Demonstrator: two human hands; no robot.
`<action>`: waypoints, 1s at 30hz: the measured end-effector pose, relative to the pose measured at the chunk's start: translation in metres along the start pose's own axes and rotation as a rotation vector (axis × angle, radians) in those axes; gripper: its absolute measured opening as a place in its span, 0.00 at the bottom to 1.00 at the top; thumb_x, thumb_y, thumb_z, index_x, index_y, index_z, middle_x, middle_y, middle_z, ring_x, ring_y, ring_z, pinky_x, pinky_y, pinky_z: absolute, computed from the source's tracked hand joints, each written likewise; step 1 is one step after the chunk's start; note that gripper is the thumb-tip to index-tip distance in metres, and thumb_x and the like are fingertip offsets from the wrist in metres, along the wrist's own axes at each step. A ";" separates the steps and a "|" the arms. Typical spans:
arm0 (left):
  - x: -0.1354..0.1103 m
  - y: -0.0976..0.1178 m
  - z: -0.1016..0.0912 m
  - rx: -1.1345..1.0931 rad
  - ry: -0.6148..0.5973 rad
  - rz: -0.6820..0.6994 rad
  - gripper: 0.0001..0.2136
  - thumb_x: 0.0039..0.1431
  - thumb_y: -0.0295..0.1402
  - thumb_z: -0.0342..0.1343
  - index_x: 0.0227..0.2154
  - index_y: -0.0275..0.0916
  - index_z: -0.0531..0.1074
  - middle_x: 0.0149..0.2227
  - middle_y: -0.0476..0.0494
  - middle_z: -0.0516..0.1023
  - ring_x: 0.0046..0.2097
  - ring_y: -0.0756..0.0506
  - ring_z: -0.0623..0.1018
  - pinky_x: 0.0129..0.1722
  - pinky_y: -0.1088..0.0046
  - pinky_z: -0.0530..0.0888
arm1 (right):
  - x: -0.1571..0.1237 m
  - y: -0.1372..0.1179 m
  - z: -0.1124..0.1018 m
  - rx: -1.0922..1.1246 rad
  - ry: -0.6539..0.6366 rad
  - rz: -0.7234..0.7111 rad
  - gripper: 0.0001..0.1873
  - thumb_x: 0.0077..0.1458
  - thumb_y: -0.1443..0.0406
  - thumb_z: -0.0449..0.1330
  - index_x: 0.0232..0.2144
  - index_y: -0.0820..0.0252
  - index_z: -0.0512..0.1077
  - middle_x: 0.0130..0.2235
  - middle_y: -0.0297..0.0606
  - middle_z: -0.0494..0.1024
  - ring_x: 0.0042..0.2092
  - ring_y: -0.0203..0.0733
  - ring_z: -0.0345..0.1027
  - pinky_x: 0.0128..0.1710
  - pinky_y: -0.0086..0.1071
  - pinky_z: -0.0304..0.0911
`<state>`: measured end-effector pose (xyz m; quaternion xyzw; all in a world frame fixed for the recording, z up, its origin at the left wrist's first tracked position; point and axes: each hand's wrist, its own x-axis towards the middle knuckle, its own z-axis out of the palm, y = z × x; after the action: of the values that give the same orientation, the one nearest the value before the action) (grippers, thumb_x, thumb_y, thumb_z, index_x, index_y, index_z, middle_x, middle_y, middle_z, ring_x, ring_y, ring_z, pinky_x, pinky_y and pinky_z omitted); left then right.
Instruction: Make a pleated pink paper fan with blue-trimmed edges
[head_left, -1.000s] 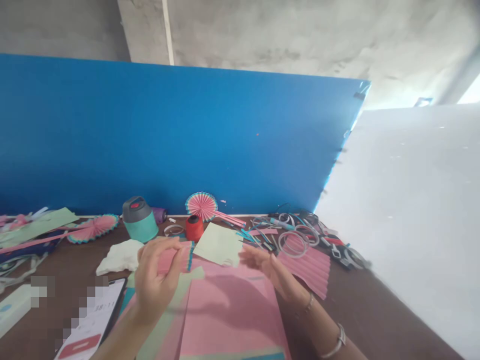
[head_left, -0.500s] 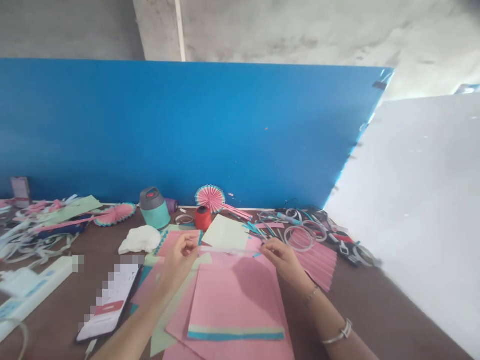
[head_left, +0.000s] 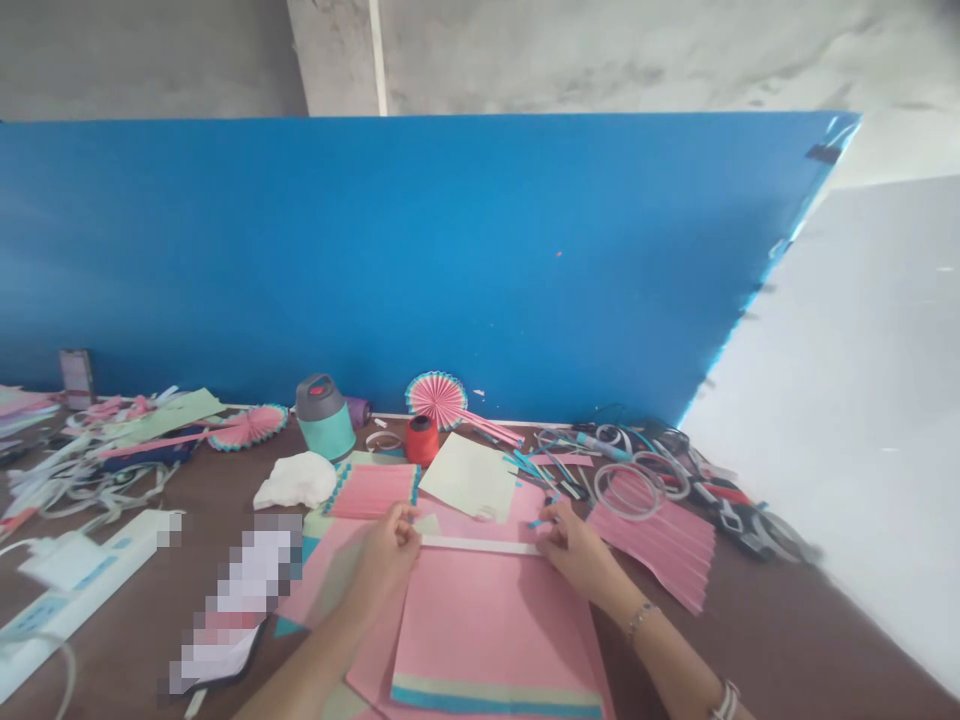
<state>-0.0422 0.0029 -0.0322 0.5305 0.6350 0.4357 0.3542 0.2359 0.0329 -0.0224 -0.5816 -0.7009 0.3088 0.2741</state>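
Observation:
A narrow white strip [head_left: 480, 546] stretches level between my two hands, along the far edge of a pink paper sheet [head_left: 495, 620] with cream and blue bands at its near edge. My left hand [head_left: 391, 548] pinches the strip's left end, fingers closed. At the other end, the fingers of my right hand [head_left: 576, 552] are closed on it too. Whether the strip touches the sheet or hovers just over it, I cannot tell. More pink and pale green papers lie underneath. Beyond my left hand is a pleated pink piece with blue edges [head_left: 375, 490].
A pleated pink sheet [head_left: 660, 550] lies right, with cables and rings [head_left: 630, 485] on it. Behind are a cream paper [head_left: 472, 475], a red spool [head_left: 422, 440], a paper fan [head_left: 436, 400] and a teal container [head_left: 326, 425]. A phone [head_left: 240, 600] and power strip [head_left: 90, 590] lie left.
Both hands have brought the white strip nearer to me, down to the pink sheet's far edge. It now looks flatter and more opaque. The head view has swung slightly left.

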 end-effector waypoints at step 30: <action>-0.010 0.023 -0.003 0.390 -0.025 -0.038 0.16 0.48 0.22 0.45 0.41 0.41 0.66 0.26 0.51 0.70 0.30 0.48 0.74 0.30 0.76 0.65 | -0.007 -0.010 0.003 -0.380 0.024 0.088 0.09 0.47 0.64 0.48 0.34 0.54 0.64 0.23 0.31 0.71 0.27 0.42 0.67 0.24 0.28 0.51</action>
<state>-0.0343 -0.0064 -0.0102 0.5823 0.7128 0.2910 0.2611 0.2286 0.0248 -0.0170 -0.6565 -0.7173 0.1756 0.1538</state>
